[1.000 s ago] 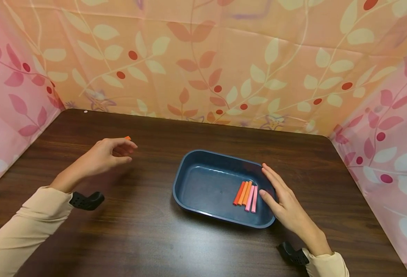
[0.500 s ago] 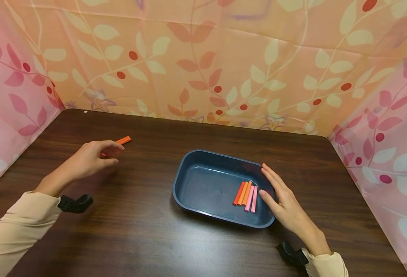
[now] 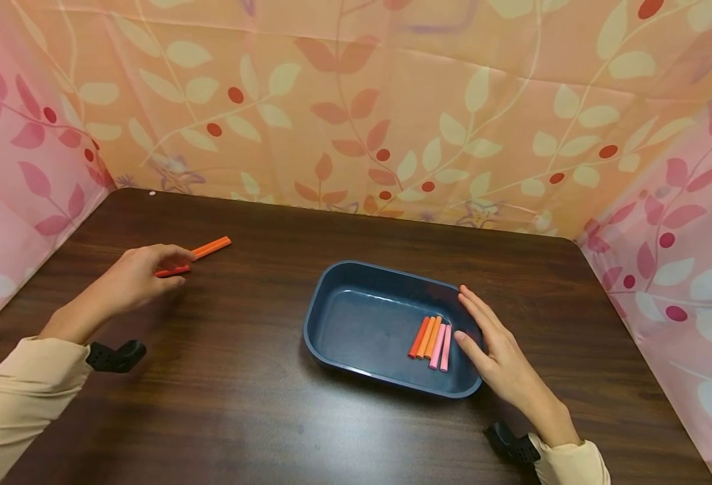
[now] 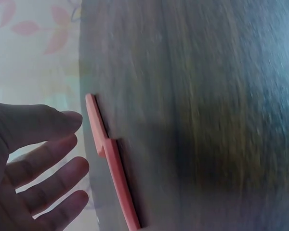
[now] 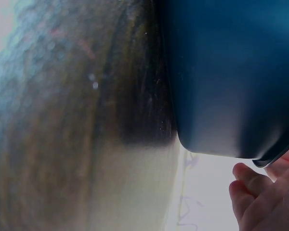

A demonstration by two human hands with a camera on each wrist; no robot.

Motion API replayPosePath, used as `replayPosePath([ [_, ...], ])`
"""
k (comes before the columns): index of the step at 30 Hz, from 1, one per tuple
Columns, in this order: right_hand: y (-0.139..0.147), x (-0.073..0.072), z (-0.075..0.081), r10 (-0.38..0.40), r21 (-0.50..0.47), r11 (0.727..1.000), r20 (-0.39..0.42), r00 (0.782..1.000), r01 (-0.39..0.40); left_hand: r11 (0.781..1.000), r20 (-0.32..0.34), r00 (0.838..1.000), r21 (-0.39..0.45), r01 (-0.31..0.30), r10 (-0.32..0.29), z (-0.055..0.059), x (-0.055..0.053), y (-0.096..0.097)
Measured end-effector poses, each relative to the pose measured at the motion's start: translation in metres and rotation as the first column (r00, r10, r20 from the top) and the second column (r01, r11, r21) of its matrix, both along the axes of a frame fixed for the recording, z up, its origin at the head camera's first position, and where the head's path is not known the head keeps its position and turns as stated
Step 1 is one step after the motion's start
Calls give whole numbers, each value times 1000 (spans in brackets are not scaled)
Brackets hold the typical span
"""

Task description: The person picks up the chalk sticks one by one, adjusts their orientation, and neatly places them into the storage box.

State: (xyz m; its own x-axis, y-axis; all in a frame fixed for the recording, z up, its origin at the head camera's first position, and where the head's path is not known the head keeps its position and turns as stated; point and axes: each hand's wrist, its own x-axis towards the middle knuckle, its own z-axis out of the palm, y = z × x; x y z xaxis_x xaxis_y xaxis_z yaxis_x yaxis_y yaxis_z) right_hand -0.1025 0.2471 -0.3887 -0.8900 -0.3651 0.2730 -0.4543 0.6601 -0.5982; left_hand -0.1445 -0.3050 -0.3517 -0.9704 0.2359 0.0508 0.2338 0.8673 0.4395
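My left hand (image 3: 139, 277) hovers over the table with fingers loosely curved and nothing between them. By its fingertips lie a red chalk-like stick (image 3: 174, 271), partly covered by the hand, and orange sticks (image 3: 213, 248) just beyond. In the left wrist view, a reddish stick (image 4: 121, 185) lies end to end with another, to the right of the spread fingers (image 4: 53, 185). My right hand (image 3: 501, 357) holds the right end of a dark blue tray (image 3: 356, 380), thumb inside and fingers along the outside. Inside the tray, red, orange and pink sticks (image 3: 433, 343) lie side by side.
The dark wooden table (image 3: 240, 404) runs back to a patterned cloth (image 3: 356, 121) hanging behind it and at both sides. A small white spot (image 3: 152, 193) is near the far left corner. The tray's wall (image 5: 226, 86) fills much of the right wrist view.
My left hand has moved left and slightly toward me, uncovering the orange sticks and part of the red one. The right hand and the tray have stayed in place.
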Motion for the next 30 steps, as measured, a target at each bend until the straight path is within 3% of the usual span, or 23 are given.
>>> replayPosePath([
  [11, 0, 0, 1, -9, 9, 1000, 34, 999, 8, 995, 65, 998, -95, -12, 18, -5, -4, -15],
  [30, 0, 0, 1, 16, -16, 1000, -3, 1000, -16, 991, 57, 998, -135, 8, 0, -14, -10, -26],
])
